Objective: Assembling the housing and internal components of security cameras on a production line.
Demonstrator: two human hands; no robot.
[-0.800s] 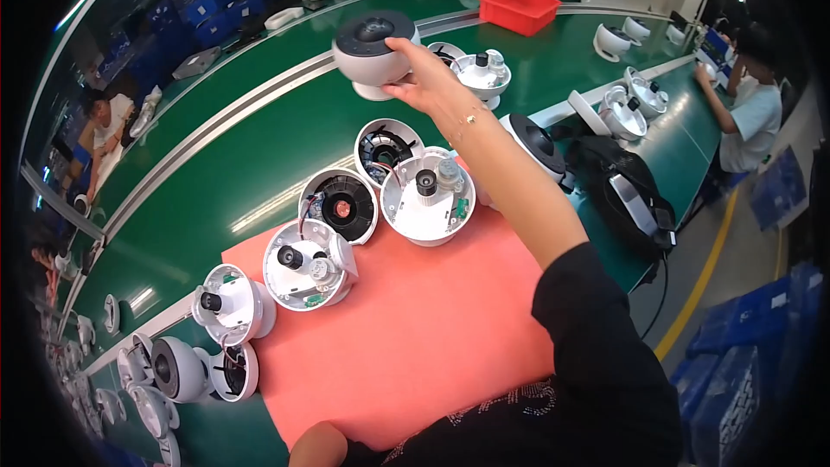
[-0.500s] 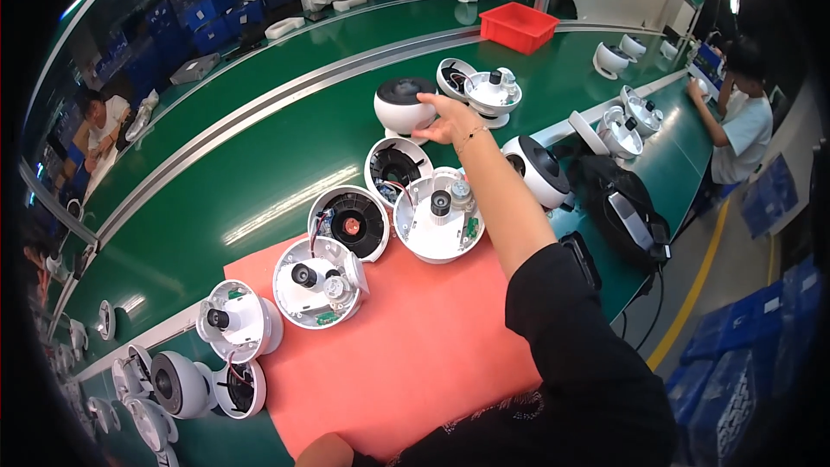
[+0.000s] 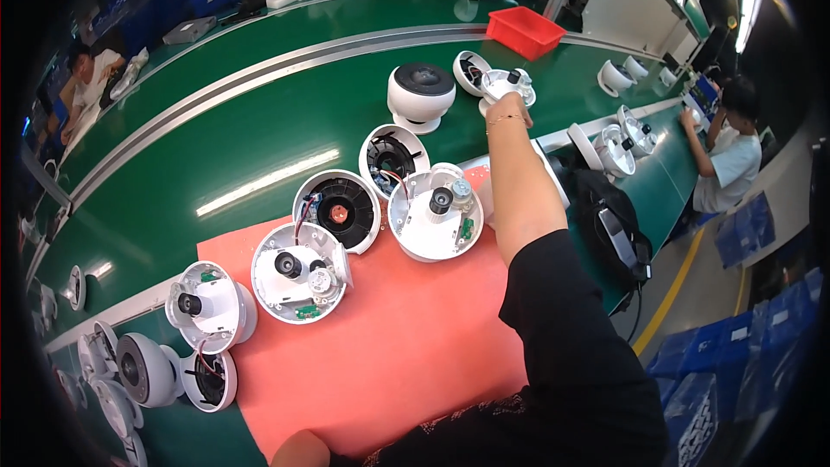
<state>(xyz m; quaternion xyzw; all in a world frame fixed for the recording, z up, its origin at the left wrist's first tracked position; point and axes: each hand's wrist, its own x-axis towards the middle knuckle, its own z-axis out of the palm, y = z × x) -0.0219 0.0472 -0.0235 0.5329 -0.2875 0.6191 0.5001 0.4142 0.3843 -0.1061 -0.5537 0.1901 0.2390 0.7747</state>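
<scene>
My right hand [image 3: 510,110] reaches far forward to an opened white camera housing [image 3: 508,86] and touches or overlaps its near edge. Its fingers are mostly hidden behind the back of the hand. Wires join that housing to a round white shell [image 3: 471,72] at its left. Just left of the hand stands a closed white camera with a dark top [image 3: 422,86], upright on its base and not held. Only a bit of my left arm shows at the lower edge; the left hand is out of sight.
Opened camera halves [image 3: 435,212] with lenses and wires lie on and around a pink mat [image 3: 398,320]. More units crowd the left; a red tray [image 3: 525,33] stands at the back. A black bag [image 3: 601,216] lies at the right. Co-workers sit at the right and far side.
My right hand has let go of the closed camera, which now stands on the green table, and has moved right to the opened housing. The view has shifted slightly.
</scene>
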